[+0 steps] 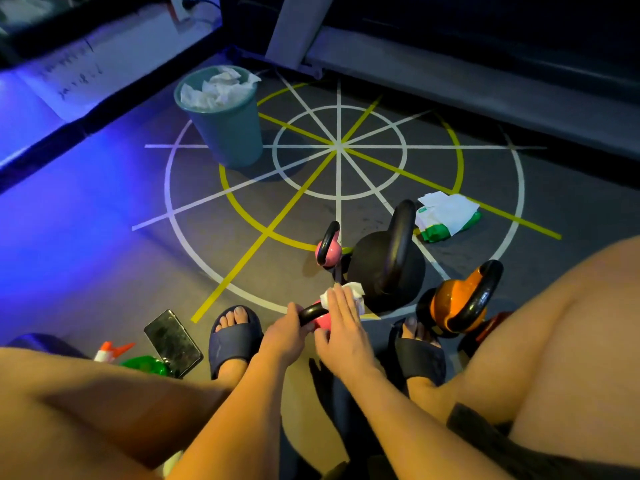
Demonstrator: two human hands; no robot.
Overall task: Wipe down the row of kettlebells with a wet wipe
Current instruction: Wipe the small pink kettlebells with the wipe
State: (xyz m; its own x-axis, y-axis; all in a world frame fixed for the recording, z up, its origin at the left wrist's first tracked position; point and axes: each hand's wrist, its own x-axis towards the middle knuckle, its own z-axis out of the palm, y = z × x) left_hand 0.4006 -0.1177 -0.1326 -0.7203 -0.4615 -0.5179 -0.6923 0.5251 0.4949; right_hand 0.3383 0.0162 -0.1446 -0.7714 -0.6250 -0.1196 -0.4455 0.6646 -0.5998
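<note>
with our left hand (pixel 289 332) clamped round the handle of the pink kettlebell (pixel 320 320) between our feet, our right hand (pixel 341 329) presses the wet wipe (pixel 353 294) flat-fingered; we should rub every side, handle included.

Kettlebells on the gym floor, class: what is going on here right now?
A seated person is cleaning a small pink kettlebell between their feet. The left hand grips its black handle while the right hand presses a white wet wipe against it. Another pink kettlebell, a large black one and an orange one stand nearby. A bin of used wipes and a wipe pack sit further out.
</note>
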